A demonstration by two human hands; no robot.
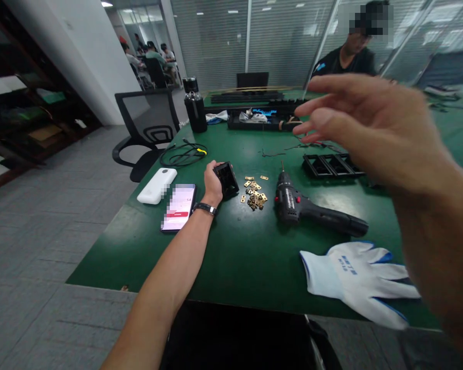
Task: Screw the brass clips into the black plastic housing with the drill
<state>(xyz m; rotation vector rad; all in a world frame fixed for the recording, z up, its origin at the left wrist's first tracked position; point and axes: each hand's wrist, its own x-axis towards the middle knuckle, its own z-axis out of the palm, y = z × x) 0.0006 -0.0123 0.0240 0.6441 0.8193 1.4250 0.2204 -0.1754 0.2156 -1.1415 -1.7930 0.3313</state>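
Observation:
My left hand [213, 186] is wrapped round a small black open-topped plastic box [227, 180], tilted so that its hollow inside shows. Right of the box lie small brass plates [257, 194] and a little heap of dark screws [255, 202]. My right hand [378, 115] is raised high above the table, close to the camera, its fingers apart and nothing between them. Below and left of it a black cordless drill [293, 203] lies on its side, bit pointing away. Partly behind my right forearm are black frames with compartments [332, 165].
A green table [235, 267] bears a white work glove [355, 277], a phone [179, 208], a white power bank [157, 186], a coiled cable [183, 153] and a black bottle [195, 108]. Black strips and a tray [250, 123] lie at the back. A person [347, 59] sits across.

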